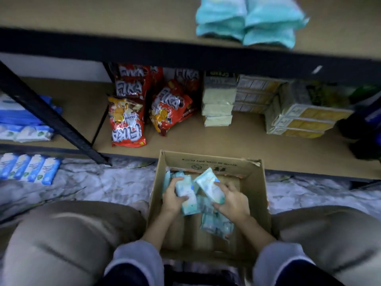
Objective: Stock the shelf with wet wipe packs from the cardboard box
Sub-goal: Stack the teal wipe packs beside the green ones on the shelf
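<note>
Down in the cardboard box (pixel 208 162), the left hand (pixel 172 198) is gripping one wet wipe pack (pixel 186 196) and the right hand (pixel 233 201) another (pixel 209 186), likely for lifting out. Farther up, the shelf (pixel 123 19) is already holding teal packs (pixel 247 19).

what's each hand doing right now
Left hand: grips a wet wipe pack in the cardboard box.
Right hand: grips another pack.

Red FIKA snack bags (pixel 132 112) stand on the lower board, left of stacked pale cream-biscuit packs (pixel 218 104) and stacked yellow cracker boxes (pixel 301 118). Blue-and-white packets (pixel 28 168) lie in a row on the marbled floor (pixel 103 182).
</note>
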Motion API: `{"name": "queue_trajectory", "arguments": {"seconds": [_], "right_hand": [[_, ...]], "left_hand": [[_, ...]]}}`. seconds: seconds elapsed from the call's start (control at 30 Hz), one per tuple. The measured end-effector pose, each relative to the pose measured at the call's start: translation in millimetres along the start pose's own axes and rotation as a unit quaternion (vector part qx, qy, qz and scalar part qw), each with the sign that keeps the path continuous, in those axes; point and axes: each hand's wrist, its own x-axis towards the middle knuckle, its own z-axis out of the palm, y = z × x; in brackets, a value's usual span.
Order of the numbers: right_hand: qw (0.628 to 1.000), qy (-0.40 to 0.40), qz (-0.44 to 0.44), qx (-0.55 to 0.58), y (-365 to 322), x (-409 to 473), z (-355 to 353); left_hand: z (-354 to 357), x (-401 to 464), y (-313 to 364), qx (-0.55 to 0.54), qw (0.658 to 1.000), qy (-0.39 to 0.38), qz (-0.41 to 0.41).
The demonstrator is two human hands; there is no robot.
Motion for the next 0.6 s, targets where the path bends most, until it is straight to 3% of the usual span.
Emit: {"name": "queue_trajectory", "arguments": {"seconds": [0.23,0.6], "right_hand": [[0.966,0.249,-0.023,0.071,-19.9,-28.6,-88.4],[0.877,0.455,-0.062,0.143,-32.9,-80.9,-203.8]], "left_hand": [[-20.3,-14.3,115.4,-0.043,0.988,0.009,0.145],[-47.6,-74.8,249.0,-0.073,0.935,-0.001,0.348]]}}
